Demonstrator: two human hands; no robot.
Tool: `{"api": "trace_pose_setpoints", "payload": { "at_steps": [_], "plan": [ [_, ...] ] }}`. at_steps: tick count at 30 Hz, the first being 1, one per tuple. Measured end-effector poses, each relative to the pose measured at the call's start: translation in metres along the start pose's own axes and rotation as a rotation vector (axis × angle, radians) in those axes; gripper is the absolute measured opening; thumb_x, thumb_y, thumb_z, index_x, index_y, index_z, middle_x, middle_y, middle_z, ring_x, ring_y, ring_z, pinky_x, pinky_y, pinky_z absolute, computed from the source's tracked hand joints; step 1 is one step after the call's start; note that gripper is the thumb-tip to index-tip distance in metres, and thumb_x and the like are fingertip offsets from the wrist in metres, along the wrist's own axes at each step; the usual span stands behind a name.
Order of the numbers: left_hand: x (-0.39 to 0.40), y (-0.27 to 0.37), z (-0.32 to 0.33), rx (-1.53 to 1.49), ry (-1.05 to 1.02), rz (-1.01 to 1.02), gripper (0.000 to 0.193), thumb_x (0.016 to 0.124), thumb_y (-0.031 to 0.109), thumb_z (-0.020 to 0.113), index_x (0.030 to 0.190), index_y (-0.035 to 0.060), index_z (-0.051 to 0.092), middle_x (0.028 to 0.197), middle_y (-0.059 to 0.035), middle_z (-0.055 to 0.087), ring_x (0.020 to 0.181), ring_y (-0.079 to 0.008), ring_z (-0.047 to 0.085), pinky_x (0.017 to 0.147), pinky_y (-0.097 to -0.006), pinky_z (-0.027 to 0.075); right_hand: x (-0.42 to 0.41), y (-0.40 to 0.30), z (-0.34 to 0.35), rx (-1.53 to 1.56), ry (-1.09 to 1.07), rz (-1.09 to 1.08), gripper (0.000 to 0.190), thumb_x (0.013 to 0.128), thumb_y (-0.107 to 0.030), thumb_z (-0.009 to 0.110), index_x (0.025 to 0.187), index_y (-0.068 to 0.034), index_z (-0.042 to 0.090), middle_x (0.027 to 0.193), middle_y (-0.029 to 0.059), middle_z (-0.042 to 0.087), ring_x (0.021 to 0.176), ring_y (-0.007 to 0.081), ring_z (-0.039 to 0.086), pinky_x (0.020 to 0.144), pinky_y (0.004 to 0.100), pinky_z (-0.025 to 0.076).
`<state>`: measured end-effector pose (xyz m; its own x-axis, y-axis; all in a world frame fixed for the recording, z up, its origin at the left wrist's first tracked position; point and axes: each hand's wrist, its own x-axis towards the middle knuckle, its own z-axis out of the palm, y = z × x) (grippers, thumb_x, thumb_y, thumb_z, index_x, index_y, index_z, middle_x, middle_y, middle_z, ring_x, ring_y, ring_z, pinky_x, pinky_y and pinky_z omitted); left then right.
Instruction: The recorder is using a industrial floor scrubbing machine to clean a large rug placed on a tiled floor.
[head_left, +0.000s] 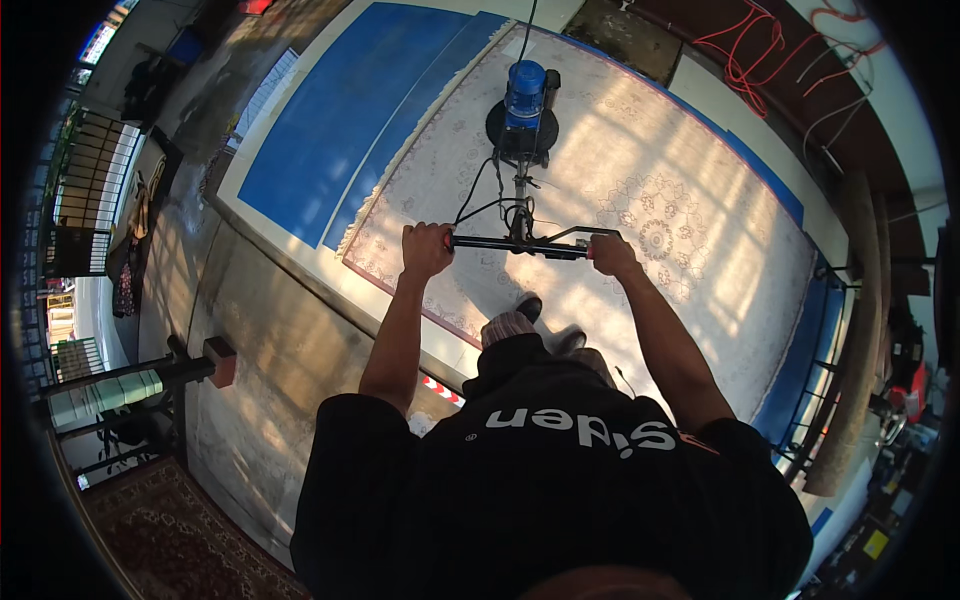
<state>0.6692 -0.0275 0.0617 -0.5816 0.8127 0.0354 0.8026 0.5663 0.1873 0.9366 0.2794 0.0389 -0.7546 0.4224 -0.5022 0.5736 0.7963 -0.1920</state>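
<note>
A rotary floor scrubbing machine (526, 97) with a blue motor and a round black base stands on a pale patterned rug (570, 165), in front of my feet. Its shaft runs back to a black crossbar handle (487, 242). My left hand (428, 249) is closed around the handle's left grip. On the right grip, beside a bent black lever bar, my right hand (613, 253) is closed. Black cables loop around the shaft, and one runs up past the motor. Both shoes are on the rug.
Blue mats (322, 127) lie beside and under the fringed rug. Orange hoses (739, 67) hang at the upper right. A long rolled carpet (855, 337) lies along the right side. At the lower left are a metal frame (180, 405) and a dark red patterned carpet (172, 532).
</note>
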Motion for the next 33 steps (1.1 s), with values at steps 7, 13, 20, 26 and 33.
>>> {"api": "trace_pose_setpoints", "payload": {
  "at_steps": [7, 13, 20, 26, 33],
  "plan": [
    [0.025, -0.034, -0.004, 0.068, -0.007, -0.159, 0.005, 0.071, 0.021, 0.070, 0.074, 0.0174, 0.068, 0.076, -0.0046, 0.069, 0.081, -0.0257, 0.066, 0.077, -0.0426, 0.043, 0.074, -0.036, -0.053, -0.108, -0.023, -0.065, 0.029, 0.087, -0.013, 0.064, 0.116, -0.009, 0.064, 0.119, 0.0160, 0.068, 0.116, 0.0335, 0.065, 0.092, 0.0470, 0.056],
    [0.029, -0.057, -0.025, 0.050, -0.041, -0.244, 0.008, 0.071, 0.022, 0.069, 0.077, 0.0168, 0.069, 0.075, -0.0058, 0.070, 0.080, -0.0266, 0.067, 0.077, -0.0432, 0.043, 0.104, -0.064, -0.070, -0.118, -0.032, -0.130, 0.026, 0.087, -0.009, 0.060, 0.112, -0.006, 0.064, 0.115, 0.0171, 0.069, 0.111, 0.0343, 0.067, 0.090, 0.0455, 0.056],
    [-0.004, -0.087, -0.059, 0.081, -0.076, -0.322, 0.008, 0.068, 0.022, 0.067, 0.071, 0.0151, 0.064, 0.063, -0.0086, 0.065, 0.067, -0.0301, 0.066, 0.075, -0.0427, 0.046, 0.086, -0.105, -0.078, -0.120, -0.070, -0.190, 0.027, 0.086, -0.009, 0.063, 0.112, -0.004, 0.067, 0.116, 0.0185, 0.070, 0.112, 0.0347, 0.067, 0.091, 0.0467, 0.056],
    [-0.054, -0.059, -0.086, 0.072, -0.195, -0.324, 0.008, 0.067, 0.021, 0.067, 0.068, 0.0145, 0.063, 0.065, -0.0088, 0.066, 0.069, -0.0288, 0.067, 0.074, -0.0408, 0.048, 0.005, -0.104, -0.054, -0.036, -0.033, -0.208, 0.025, 0.086, -0.012, 0.063, 0.110, -0.004, 0.062, 0.102, 0.0202, 0.071, 0.100, 0.0356, 0.070, 0.084, 0.0482, 0.056],
    [-0.124, 0.000, -0.105, 0.085, -0.200, -0.259, 0.009, 0.070, 0.018, 0.068, 0.066, 0.0145, 0.060, 0.070, -0.0057, 0.067, 0.073, -0.0273, 0.065, 0.076, -0.0395, 0.047, -0.096, -0.075, -0.023, 0.066, 0.060, -0.228, 0.015, 0.085, -0.012, 0.065, 0.097, -0.003, 0.061, 0.086, 0.0183, 0.070, 0.082, 0.0351, 0.072, 0.073, 0.0477, 0.055]
  ]
}}
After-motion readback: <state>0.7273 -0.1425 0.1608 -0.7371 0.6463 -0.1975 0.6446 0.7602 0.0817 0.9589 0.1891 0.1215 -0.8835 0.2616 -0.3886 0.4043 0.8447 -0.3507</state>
